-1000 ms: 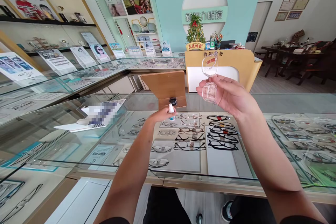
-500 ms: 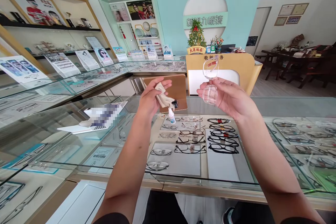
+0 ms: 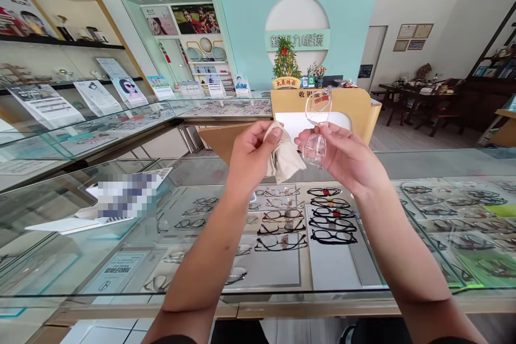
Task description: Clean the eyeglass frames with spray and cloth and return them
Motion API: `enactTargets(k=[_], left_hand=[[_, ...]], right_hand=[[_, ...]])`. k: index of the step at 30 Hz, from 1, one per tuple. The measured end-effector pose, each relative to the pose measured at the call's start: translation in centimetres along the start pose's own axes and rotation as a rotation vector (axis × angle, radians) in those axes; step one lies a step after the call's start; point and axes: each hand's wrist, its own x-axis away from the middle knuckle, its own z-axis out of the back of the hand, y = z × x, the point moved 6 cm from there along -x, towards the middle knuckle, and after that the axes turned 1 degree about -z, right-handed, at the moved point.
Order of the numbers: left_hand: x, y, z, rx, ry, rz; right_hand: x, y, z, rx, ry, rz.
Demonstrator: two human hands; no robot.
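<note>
Pinched between the thumb and fingers of my left hand (image 3: 258,153) is a beige cleaning cloth (image 3: 288,160), its loose part hanging to the right. My right hand (image 3: 342,153) grips a pair of clear-framed eyeglasses (image 3: 315,149) near the bridge. The glasses are turned on end, one lens above the other, and small red marks show on the upper lens. A narrow gap separates the cloth from the glasses. Both hands are raised above the glass display counter (image 3: 282,306). My left hand and forearm mostly cover a small white bottle (image 3: 253,196).
Rows of eyeglasses (image 3: 332,224) lie beneath the counter glass. A partly blurred white leaflet (image 3: 100,209) rests on the counter at left. Behind the hands stand a brown chair back or panel (image 3: 220,140) and a yellow cashier desk (image 3: 358,105).
My left hand has moved right, bringing the cloth close to the glasses and spreading it out. My right hand still holds the glasses. The camera view has turned slightly right.
</note>
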Motion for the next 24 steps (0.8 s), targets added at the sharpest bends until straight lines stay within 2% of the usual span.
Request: enactTargets(k=[5,10,15,21,24], left_hand=[[0.3,-1.7,-0.6,0.018,-0.020,0.126],[0.5,-2.5,-1.6,0.136,-0.072,0.223],[0.9,-2.0,-2.7,0.218,-0.091,0.206],[0.5,-1.9,-1.1,0.186,0.076,0.136],[0.3,-2.0,-0.8,0.185,0.093,0.090]], right_hand=[[-0.6,0.9,0.3,0.026,0.053,0.012],[-1.0,1.5,0.5,0.015,0.064,0.027],[-1.3,2.0,0.5,-0.013,0.057,0.014],[-1.4,2.2,0.8,-0.020,0.045,0.019],[-1.5,2.3,0.7,-0.026,0.029,0.013]])
